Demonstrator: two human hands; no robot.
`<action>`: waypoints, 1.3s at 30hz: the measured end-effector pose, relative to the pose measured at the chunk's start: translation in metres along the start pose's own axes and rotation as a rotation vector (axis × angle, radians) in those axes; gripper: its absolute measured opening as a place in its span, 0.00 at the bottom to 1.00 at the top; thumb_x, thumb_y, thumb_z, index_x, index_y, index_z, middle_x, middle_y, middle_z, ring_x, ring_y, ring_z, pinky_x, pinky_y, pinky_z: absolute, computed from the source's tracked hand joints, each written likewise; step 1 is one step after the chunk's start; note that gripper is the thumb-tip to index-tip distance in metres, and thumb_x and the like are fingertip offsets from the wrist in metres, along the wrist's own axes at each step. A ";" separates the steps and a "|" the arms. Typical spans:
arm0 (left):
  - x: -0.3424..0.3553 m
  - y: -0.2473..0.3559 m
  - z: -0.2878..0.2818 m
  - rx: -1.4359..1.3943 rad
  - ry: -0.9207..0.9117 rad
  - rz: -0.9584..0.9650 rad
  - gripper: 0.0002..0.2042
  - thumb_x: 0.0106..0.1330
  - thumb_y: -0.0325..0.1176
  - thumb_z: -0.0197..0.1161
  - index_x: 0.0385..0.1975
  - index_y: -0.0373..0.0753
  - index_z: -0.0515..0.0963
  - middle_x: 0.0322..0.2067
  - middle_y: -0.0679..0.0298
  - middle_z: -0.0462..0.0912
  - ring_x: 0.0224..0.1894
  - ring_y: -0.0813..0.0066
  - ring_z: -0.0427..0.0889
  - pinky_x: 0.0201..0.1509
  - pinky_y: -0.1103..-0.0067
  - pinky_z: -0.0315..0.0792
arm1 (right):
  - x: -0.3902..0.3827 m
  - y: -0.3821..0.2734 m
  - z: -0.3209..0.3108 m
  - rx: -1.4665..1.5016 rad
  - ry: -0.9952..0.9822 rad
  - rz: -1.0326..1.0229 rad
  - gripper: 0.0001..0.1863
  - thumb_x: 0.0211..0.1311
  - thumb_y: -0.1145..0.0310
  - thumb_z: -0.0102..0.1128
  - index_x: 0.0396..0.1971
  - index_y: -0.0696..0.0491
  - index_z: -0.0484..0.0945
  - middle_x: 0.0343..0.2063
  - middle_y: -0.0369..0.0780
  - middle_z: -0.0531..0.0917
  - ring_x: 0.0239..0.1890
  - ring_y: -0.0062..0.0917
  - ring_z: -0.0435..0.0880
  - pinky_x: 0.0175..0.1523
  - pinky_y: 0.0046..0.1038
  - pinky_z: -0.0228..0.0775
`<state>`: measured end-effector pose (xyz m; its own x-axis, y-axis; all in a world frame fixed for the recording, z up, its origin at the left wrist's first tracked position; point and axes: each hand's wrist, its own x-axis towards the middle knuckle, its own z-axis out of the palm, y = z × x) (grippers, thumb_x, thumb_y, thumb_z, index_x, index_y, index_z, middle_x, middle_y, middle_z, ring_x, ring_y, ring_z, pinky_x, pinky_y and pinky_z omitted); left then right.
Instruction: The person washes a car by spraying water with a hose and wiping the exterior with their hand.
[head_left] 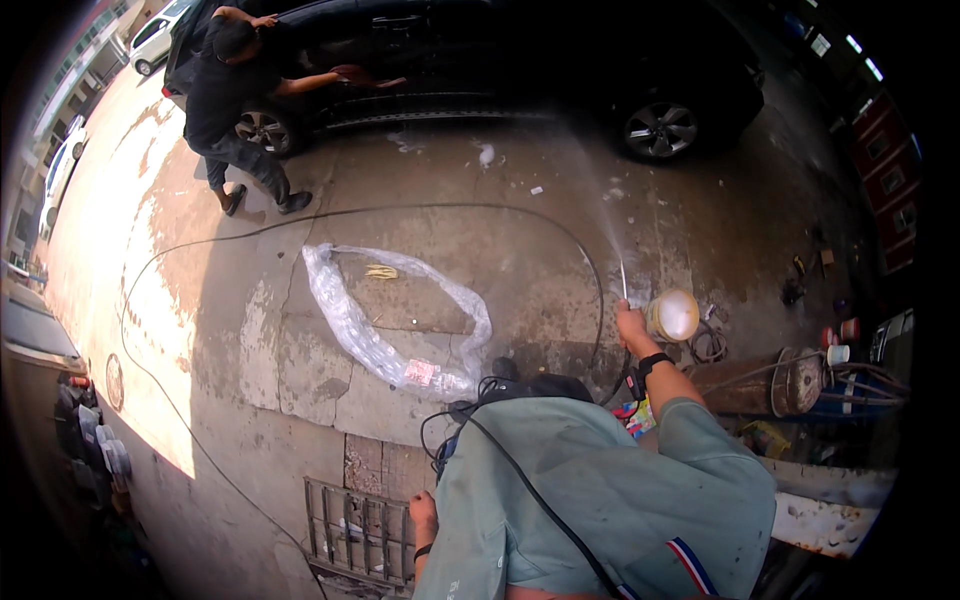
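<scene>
My right hand (631, 326) is closed around a pressure washer wand (624, 275), held out in front of me. A fine spray of water leaves its tip toward the lower side of a black car (450, 70). Right beside that hand stands a bucket (674, 315) of white foam. My left hand (423, 510) hangs low by my side, fingers loosely curled with nothing visible in them, above a metal floor grate (355, 530). At the car's rear, a person (235, 100) in dark clothes leans in, one hand holding a reddish cloth (365, 77) against the door.
A long black hose (440, 206) loops across the wet concrete. Crumpled clear plastic film (350, 320) lies in a ring ahead of me, near yellowish scraps (381, 272). On the right lies a rusty cylinder (760, 383); containers (105, 440) line the left edge.
</scene>
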<state>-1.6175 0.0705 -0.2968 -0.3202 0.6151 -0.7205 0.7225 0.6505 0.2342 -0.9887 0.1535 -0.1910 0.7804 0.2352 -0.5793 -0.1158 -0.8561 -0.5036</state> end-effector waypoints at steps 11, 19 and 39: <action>-0.008 0.024 -0.010 -0.007 0.025 0.012 0.22 0.57 0.44 0.49 0.37 0.28 0.77 0.38 0.41 0.79 0.45 0.45 0.77 0.50 0.65 0.69 | -0.018 -0.006 0.000 0.049 0.052 -0.022 0.30 0.67 0.47 0.39 0.25 0.63 0.74 0.17 0.44 0.73 0.12 0.35 0.70 0.18 0.39 0.61; -0.009 0.016 -0.004 -0.017 0.061 -0.034 0.23 0.58 0.45 0.51 0.38 0.27 0.76 0.39 0.40 0.78 0.46 0.46 0.77 0.51 0.64 0.69 | -0.040 -0.030 0.008 -0.170 -0.041 -0.187 0.33 0.66 0.45 0.37 0.30 0.66 0.74 0.19 0.50 0.77 0.13 0.38 0.75 0.20 0.39 0.66; -0.013 0.026 0.001 -0.093 0.027 0.012 0.22 0.58 0.42 0.50 0.37 0.25 0.76 0.38 0.38 0.78 0.45 0.45 0.77 0.51 0.64 0.69 | -0.001 -0.098 -0.019 -0.113 0.117 -0.390 0.35 0.65 0.45 0.36 0.32 0.68 0.74 0.19 0.53 0.78 0.13 0.42 0.78 0.20 0.38 0.70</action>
<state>-1.5943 0.0792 -0.2823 -0.3295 0.6339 -0.6997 0.6666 0.6810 0.3031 -0.9659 0.2286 -0.1287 0.8177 0.5033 -0.2794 0.2650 -0.7599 -0.5935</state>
